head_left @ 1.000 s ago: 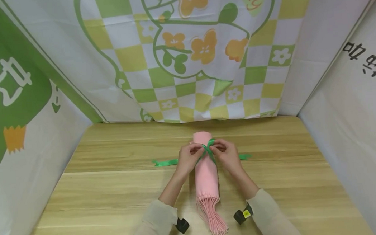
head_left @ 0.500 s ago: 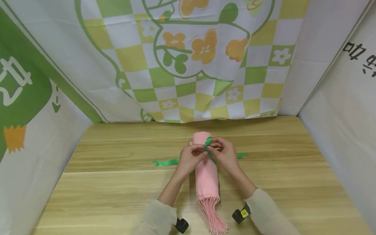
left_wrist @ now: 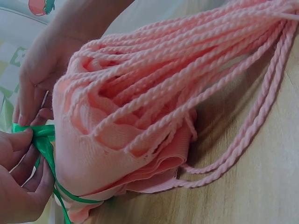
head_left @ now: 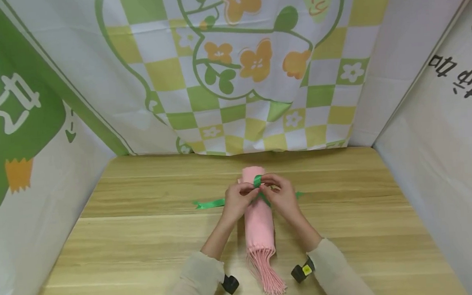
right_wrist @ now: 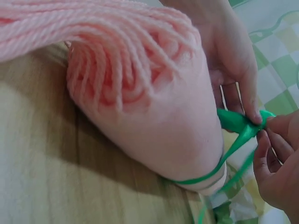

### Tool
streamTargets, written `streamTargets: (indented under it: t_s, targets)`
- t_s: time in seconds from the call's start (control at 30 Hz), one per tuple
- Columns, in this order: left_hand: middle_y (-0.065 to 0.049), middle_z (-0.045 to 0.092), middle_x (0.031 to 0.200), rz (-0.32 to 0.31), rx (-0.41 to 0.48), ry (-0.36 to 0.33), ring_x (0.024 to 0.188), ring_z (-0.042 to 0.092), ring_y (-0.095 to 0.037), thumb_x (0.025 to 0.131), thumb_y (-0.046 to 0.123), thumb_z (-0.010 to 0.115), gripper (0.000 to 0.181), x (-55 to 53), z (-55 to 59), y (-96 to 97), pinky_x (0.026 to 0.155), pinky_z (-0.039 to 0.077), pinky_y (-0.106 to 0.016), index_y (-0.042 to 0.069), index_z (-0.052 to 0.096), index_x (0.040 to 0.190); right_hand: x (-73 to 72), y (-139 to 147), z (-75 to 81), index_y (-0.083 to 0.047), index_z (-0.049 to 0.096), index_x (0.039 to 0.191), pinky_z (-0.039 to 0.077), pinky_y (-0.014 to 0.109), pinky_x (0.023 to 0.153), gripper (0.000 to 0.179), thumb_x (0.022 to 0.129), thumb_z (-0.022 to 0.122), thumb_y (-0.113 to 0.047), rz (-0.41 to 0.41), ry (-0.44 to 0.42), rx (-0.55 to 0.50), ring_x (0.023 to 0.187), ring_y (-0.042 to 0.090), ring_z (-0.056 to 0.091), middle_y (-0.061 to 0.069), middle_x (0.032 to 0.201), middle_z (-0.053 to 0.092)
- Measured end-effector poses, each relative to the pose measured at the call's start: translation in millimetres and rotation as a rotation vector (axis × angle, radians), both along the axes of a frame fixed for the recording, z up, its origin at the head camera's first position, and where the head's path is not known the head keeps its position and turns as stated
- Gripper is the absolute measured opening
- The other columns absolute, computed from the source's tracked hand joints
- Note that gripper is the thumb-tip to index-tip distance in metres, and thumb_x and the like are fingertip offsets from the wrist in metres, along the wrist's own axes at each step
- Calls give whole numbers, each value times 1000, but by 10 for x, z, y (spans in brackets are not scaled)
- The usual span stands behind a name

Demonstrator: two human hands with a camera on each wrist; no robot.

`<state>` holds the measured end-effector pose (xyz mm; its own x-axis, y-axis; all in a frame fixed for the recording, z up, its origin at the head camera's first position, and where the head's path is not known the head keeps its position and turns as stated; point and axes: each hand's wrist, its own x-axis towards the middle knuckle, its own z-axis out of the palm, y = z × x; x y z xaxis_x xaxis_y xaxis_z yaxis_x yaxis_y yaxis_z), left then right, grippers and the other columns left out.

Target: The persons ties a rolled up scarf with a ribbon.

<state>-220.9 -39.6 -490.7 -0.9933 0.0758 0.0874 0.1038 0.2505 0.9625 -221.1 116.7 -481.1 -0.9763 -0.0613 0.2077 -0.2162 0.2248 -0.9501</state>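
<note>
A rolled pink scarf (head_left: 259, 227) lies lengthwise on the table, its twisted fringe (head_left: 268, 276) toward the person. Round its upper part runs a green ribbon (head_left: 257, 181), crossed and looped on top. My left hand (head_left: 236, 201) pinches the ribbon between thumb and fingers from the left side. From the right, my right hand (head_left: 281, 196) pinches the ribbon's loop, fingertips close to the left ones. In the right wrist view the ribbon (right_wrist: 243, 130) bunches between both hands' fingertips, just off the scarf. The exact lacing of the knot is hidden by the fingers.
One ribbon tail (head_left: 210, 204) lies on the wooden table (head_left: 145, 252) to the left, and a short end (head_left: 299, 194) shows at the right. A patterned cloth (head_left: 259, 128) hangs behind the table's back edge. Printed cloth walls stand at both sides.
The hands have drawn closer over the scarf, and the green loop has become smaller and shifted slightly left. The right ribbon tail has been pulled inward, so less of it shows.
</note>
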Motion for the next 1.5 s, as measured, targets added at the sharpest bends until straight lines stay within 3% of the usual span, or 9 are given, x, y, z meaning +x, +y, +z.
streamTargets:
  t_s: [0.2,0.4,0.7,0.83,1.0,1.13,1.27,1.37,1.5]
  targets:
    - [-15,75,95,13,37,-40,90,71,-20,91,11,71,14,16,-3,2,78,59,-28,1,75,100,29,68,-76,1,72,105,54,21,72,15,95,64,-7,-91,-122,14,89,19,66,17,101,73]
    - [-17,76,94,26,52,-56,88,73,-21,90,9,71,15,10,-8,11,76,58,-26,0,72,103,10,57,-134,7,71,107,46,19,63,23,97,63,-13,-36,-316,-28,72,9,57,6,81,68]
    - [-17,74,98,37,109,-75,89,70,-17,91,7,69,14,-9,-46,21,77,58,-25,-1,70,103,16,-39,-57,0,69,100,47,16,66,11,97,61,-6,-54,-485,-443,73,6,54,-6,81,62]
    - [-12,69,97,19,253,-126,86,64,-11,94,4,65,15,-25,-77,22,76,56,-22,-7,65,104,-9,-40,-115,-8,59,92,50,18,78,17,102,47,-3,8,-505,-703,85,9,59,-2,88,65]
    - [1,62,88,-25,464,-275,77,56,-8,97,4,58,11,-24,-81,1,62,46,-17,-3,58,106,-19,-31,-141,-8,54,91,51,21,84,19,103,41,1,69,-504,-852,85,11,61,1,88,65]
    - [-3,62,100,-103,479,-309,87,58,-9,98,3,53,20,3,-77,-24,72,49,-18,-4,54,117,-6,-44,-142,-3,55,99,50,20,86,17,99,42,7,91,-484,-864,87,10,59,2,92,60]
    - [-13,61,116,-183,393,-274,101,59,-14,96,-1,55,31,16,-73,-15,85,52,-21,-7,51,126,6,-73,-136,8,52,119,52,17,84,27,94,45,13,67,-448,-733,94,9,60,3,102,60]
    - [-16,60,116,-147,326,-247,102,59,-16,94,-4,54,30,25,-65,23,84,52,-21,-8,52,124,7,-116,-120,15,51,125,54,16,79,31,94,48,12,-5,-419,-605,91,8,61,3,101,60]
    - [-13,58,111,-13,259,-221,98,55,-16,95,-4,45,27,49,-58,67,79,48,-21,-8,54,120,7,-147,-99,15,57,123,52,18,72,29,99,48,1,-100,-378,-527,82,8,57,1,90,59]
